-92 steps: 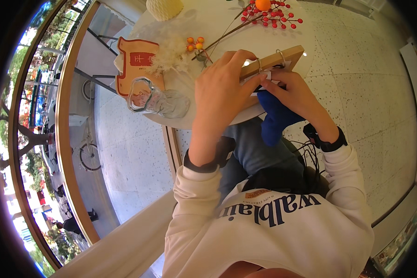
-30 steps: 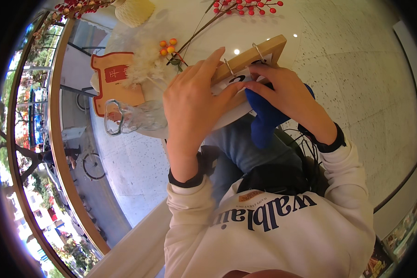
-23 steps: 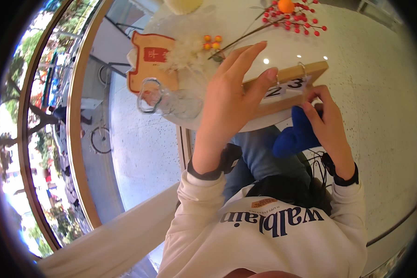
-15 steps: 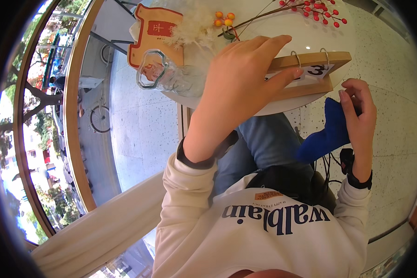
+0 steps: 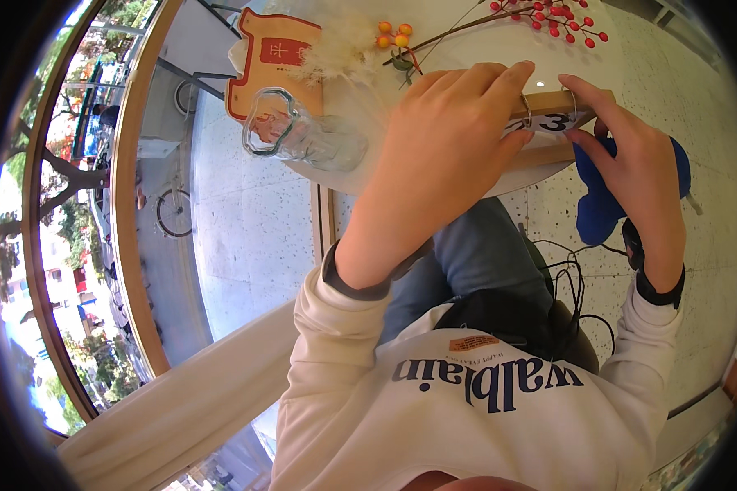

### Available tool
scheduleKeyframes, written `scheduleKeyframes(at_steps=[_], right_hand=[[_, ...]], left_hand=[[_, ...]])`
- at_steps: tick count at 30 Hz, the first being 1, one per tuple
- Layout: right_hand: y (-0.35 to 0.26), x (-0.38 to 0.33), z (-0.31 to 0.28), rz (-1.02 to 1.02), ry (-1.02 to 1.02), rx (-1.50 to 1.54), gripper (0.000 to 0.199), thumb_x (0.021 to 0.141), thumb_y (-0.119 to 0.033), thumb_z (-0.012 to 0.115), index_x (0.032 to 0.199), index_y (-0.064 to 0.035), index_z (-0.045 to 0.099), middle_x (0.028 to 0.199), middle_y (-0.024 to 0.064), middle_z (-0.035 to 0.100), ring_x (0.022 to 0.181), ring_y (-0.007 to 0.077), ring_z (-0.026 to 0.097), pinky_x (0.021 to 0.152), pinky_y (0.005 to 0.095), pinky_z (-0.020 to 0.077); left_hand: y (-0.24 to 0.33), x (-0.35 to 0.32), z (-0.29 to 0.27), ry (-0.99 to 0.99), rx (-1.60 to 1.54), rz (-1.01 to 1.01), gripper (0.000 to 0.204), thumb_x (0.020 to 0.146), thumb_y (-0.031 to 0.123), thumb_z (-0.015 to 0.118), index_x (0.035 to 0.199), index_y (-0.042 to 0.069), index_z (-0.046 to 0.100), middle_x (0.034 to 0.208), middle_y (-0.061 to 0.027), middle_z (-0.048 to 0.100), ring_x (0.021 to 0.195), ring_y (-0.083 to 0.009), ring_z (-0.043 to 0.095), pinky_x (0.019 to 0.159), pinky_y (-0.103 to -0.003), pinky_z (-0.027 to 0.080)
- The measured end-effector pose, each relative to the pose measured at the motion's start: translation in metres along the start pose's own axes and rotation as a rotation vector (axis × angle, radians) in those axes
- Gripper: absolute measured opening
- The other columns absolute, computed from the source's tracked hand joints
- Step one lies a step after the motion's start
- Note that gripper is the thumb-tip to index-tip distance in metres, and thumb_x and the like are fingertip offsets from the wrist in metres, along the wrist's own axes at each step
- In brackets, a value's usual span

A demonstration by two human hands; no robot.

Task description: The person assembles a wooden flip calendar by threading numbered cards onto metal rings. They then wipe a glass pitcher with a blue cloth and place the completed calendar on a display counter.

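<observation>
Your left hand [image 5: 452, 141] curls around the left end of the wooden flip calendar [image 5: 549, 103], thumb in front of it and fingertips up by its top rail; whether the fingers press shut on it, I cannot tell. At the calendar's right end, your right hand [image 5: 635, 168] grips the blue cloth [image 5: 602, 214], which bulges out on both sides of the hand, while its index finger and thumb stand apart: the index tip is by the right-hand metal ring [image 5: 574, 105], the thumb tip at the lower right corner of the number card [image 5: 553, 123].

Farthest left of the calendar you have the window, with a bicycle [image 5: 174, 213] beyond the glass. Nearer to it lie the orange shield-shaped card [image 5: 259, 75] with its red panel, then the clear glass vase [image 5: 323, 146], wavy rim facing away from the calendar. Next, up and left of the calendar, come the cream feathery plume [image 5: 340, 51] and the orange berry sprig [image 5: 394, 35]. The calendar itself sits at the near edge of the white table [image 5: 467, 51]. Below it are your jeans [image 5: 495, 258]; beyond it, the red berry branch [image 5: 558, 24]; below and right, black cables [image 5: 580, 288].
</observation>
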State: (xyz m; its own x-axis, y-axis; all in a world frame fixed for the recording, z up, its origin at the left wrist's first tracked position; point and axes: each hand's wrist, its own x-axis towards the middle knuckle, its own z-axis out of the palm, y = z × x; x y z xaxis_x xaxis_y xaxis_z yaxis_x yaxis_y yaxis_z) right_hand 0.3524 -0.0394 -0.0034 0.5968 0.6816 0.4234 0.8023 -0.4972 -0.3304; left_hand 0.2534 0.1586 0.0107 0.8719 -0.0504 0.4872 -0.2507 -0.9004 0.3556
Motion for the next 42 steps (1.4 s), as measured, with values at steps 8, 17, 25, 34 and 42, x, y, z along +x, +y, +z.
scheduleKeyframes(at_steps=[8, 17, 25, 34, 42], right_hand=[[-0.004, 0.016, -0.019, 0.094, -0.251, 0.218, 0.032, 0.087, -0.012, 0.062, 0.118, -0.0089, 0.058, 0.081, 0.0157, 0.067, 0.068, 0.0323, 0.064, 0.062, 0.0376, 0.0490], [-0.002, 0.014, -0.015, 0.122, -0.196, 0.332, 0.029, 0.086, -0.009, 0.061, 0.114, -0.0063, 0.058, 0.073, 0.0152, 0.066, 0.063, 0.0307, 0.064, 0.060, 0.0353, 0.0484], [0.012, 0.001, 0.008, 0.144, -0.056, 0.448, 0.035, 0.087, -0.005, 0.062, 0.121, -0.0073, 0.057, 0.075, 0.0135, 0.067, 0.065, 0.0230, 0.067, 0.061, 0.0301, 0.0490], [0.001, 0.002, -0.014, 0.156, -0.070, 0.359, 0.041, 0.090, -0.007, 0.060, 0.130, -0.0085, 0.051, 0.072, 0.0117, 0.065, 0.058, 0.0196, 0.061, 0.058, 0.0280, 0.0451], [0.003, -0.020, 0.010, 0.199, 0.120, 0.396, 0.016, 0.083, -0.007, 0.069, 0.089, -0.0058, 0.054, 0.070, 0.0056, 0.059, 0.050, 0.0139, 0.048, 0.050, 0.0258, 0.0399]], left_hand=[[0.014, 0.011, 0.022, -0.018, 0.047, 0.049, 0.049, 0.072, 0.022, 0.076, 0.113, 0.008, 0.053, 0.098, -0.0081, 0.060, 0.085, -0.0287, 0.061, 0.072, -0.038, 0.047], [0.023, 0.021, 0.049, 0.156, 0.269, 0.096, 0.053, 0.063, 0.017, 0.077, 0.107, 0.007, 0.051, 0.098, -0.0048, 0.058, 0.075, -0.0189, 0.062, 0.064, -0.031, 0.046], [0.017, 0.019, 0.055, 0.228, 0.249, 0.150, 0.039, 0.068, 0.017, 0.072, 0.100, 0.007, 0.052, 0.092, -0.0050, 0.055, 0.074, -0.0178, 0.058, 0.063, -0.031, 0.044], [0.019, 0.023, 0.055, 0.167, 0.208, 0.103, 0.018, 0.077, 0.020, 0.067, 0.084, 0.007, 0.057, 0.080, -0.0042, 0.054, 0.070, -0.0201, 0.059, 0.063, -0.032, 0.045], [0.021, 0.022, 0.056, 0.113, 0.205, -0.039, 0.017, 0.084, 0.021, 0.060, 0.075, 0.006, 0.060, 0.066, -0.0066, 0.056, 0.063, -0.0241, 0.059, 0.059, -0.035, 0.046]])
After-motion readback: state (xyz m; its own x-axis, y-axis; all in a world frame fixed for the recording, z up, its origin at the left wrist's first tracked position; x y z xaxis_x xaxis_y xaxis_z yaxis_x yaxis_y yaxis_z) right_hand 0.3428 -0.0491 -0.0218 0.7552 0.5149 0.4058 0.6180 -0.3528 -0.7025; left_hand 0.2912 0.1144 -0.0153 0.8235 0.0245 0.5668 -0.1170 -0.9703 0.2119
